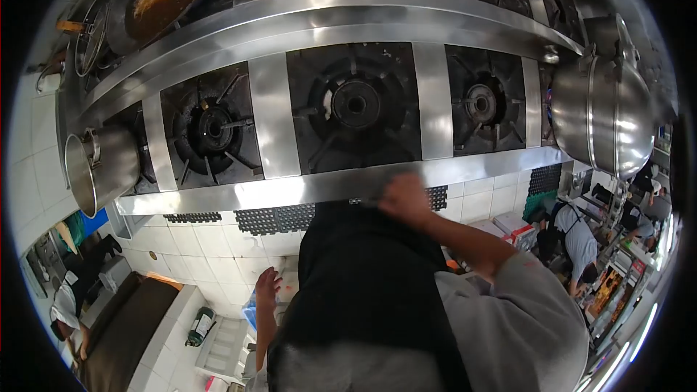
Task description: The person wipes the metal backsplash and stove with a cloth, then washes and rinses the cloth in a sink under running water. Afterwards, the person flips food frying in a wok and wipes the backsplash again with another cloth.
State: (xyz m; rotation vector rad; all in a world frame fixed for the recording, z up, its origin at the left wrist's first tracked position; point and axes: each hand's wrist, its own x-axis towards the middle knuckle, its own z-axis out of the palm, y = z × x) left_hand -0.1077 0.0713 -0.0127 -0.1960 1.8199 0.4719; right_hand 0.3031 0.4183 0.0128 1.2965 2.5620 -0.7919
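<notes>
My right hand point(405, 199) is at the front edge of the steel stove point(272, 192), just below the middle burner point(356, 105). Its fingers are curled closed and a little smeared by motion. A small, dark, thin shape with a metal glint lies just left of the fingers; I cannot make out whether they hold it. Down at my side, left of the black apron point(370, 276), my left hand point(267, 287) hangs with loosely bent fingers apart and nothing in it.
A steel pot point(109, 167) stands at the stove's left end, a large steel pot point(606, 112) at its right. Farther back left, a wok point(138, 29) holds food in brown liquid. Black perforated mats point(272, 221) lie on the tiled floor. Other people work at both sides.
</notes>
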